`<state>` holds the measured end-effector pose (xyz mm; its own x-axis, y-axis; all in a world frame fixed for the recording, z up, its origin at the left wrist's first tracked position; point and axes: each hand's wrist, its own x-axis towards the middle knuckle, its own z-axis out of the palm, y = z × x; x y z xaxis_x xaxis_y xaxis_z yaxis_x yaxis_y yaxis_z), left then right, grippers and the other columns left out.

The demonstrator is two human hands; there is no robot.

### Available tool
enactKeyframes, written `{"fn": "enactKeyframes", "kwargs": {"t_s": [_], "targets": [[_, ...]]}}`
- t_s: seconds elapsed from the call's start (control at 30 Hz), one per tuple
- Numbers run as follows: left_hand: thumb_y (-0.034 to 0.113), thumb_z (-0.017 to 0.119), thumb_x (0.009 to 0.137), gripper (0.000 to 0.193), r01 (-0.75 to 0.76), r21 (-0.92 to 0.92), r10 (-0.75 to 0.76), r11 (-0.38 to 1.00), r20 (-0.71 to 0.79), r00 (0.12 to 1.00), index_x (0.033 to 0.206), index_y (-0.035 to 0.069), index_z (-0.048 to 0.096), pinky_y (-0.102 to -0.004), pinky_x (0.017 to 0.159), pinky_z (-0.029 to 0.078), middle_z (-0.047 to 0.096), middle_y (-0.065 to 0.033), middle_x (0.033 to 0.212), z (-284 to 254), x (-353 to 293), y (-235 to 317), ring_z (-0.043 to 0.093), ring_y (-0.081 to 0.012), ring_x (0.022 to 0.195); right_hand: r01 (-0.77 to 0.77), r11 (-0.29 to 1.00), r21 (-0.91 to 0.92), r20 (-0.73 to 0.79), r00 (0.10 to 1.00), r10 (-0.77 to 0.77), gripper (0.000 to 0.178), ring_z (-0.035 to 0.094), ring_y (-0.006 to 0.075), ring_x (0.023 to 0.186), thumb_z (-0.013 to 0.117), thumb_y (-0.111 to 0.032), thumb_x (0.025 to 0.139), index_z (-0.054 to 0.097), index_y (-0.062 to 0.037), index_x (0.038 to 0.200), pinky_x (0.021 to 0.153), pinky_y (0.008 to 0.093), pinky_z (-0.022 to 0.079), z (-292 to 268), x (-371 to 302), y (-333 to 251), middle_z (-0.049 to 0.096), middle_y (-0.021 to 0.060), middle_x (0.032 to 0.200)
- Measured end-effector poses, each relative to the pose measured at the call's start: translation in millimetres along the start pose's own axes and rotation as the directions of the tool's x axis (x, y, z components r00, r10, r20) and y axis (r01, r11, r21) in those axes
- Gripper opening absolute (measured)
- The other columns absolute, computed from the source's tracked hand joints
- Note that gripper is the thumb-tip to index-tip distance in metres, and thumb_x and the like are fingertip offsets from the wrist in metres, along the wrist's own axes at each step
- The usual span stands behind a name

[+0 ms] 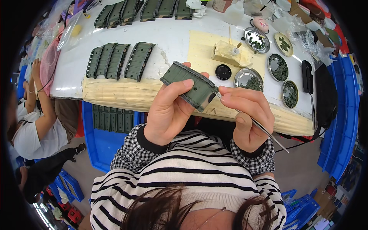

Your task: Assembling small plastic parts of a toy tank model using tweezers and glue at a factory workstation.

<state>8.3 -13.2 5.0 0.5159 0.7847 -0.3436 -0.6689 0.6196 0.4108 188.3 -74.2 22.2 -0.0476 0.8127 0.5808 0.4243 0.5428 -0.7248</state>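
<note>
My left hand (163, 109) is closed around a green camouflage plastic model part (186, 85) with ridged, track-like long edges, tilted above the table's front edge. The thumb lies across its flat face. In my right hand (251, 115) is a pair of long metal tweezers (264, 131), pinched between thumb and fingers. Their tips meet the part's right end, beside a small dark green bit (216, 89); whether they grip it I cannot tell. Similar green parts (139, 61) lie on the white table to the left of my hands.
More green parts (128, 12) stand along the back. Round dishes of tiny green pieces (277, 68) sit at right, near a yellowish block (226, 55) and a black round lid (223, 72). A blue bin (96, 143) holds more parts below left. Another person (46, 132) works at far left.
</note>
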Motion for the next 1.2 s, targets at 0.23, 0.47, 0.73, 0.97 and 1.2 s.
{"fn": "enactKeyframes", "kwargs": {"t_s": [0.23,0.47,0.73,0.97,1.2], "targets": [[0.005,0.054,0.091,0.045,0.040,-0.056,-0.037,0.998,0.054,0.998,0.133,0.008,0.038,-0.0396,0.093,0.052,0.054,-0.0207,0.124,-2,-2,0,0.060,-0.0262,0.110,0.065,0.996,-0.060,0.058,0.996,-0.062,0.028,0.065,0.0299,0.098,0.068,0.001,0.079,0.065,0.0018,0.107,0.082,0.0352,0.054,-5,1,-7,0.064,0.0162,0.105],[0.005,0.054,0.091,0.044,0.056,-0.078,-0.052,0.995,0.057,0.997,0.133,0.009,0.039,-0.0406,0.095,0.051,0.054,-0.0206,0.125,-2,-1,-4,0.059,-0.0261,0.111,0.098,0.992,-0.082,-0.007,0.995,-0.099,0.025,0.066,0.0324,0.097,0.065,0.005,0.078,0.065,0.0045,0.103,0.081,0.0361,0.055,2,-6,-2,0.064,0.0185,0.100],[0.006,0.054,0.091,0.044,0.059,-0.040,-0.055,0.997,0.095,0.994,0.133,0.008,0.040,-0.0401,0.095,0.051,0.055,-0.0199,0.124,-4,1,-4,0.059,-0.0261,0.111,0.084,0.996,-0.027,-0.019,0.996,-0.084,0.022,0.066,0.0326,0.099,0.062,0.001,0.084,0.063,0.0042,0.105,0.082,0.0364,0.055,1,-8,1,0.064,0.0186,0.103],[0.005,0.052,0.089,0.047,0.057,-0.033,-0.051,0.998,0.152,0.987,0.135,0.003,0.041,-0.0385,0.094,0.053,0.059,-0.0174,0.118,-3,3,-4,0.059,-0.0240,0.113,0.119,0.991,0.067,-0.023,0.993,-0.118,0.027,0.063,0.0334,0.105,0.061,-0.014,0.091,0.060,0.0033,0.111,0.087,0.0370,0.054,0,-18,5,0.062,0.0192,0.109],[0.005,0.052,0.089,0.048,0.054,-0.050,-0.045,0.997,0.164,0.985,0.135,0.004,0.040,-0.0386,0.093,0.053,0.060,-0.0178,0.118,-3,3,-6,0.060,-0.0241,0.111,0.147,0.989,-0.010,-0.014,0.989,-0.147,0.031,0.063,0.0336,0.105,0.064,-0.015,0.089,0.060,0.0043,0.113,0.086,0.0374,0.054,1,-17,3,0.062,0.0193,0.109]]}}
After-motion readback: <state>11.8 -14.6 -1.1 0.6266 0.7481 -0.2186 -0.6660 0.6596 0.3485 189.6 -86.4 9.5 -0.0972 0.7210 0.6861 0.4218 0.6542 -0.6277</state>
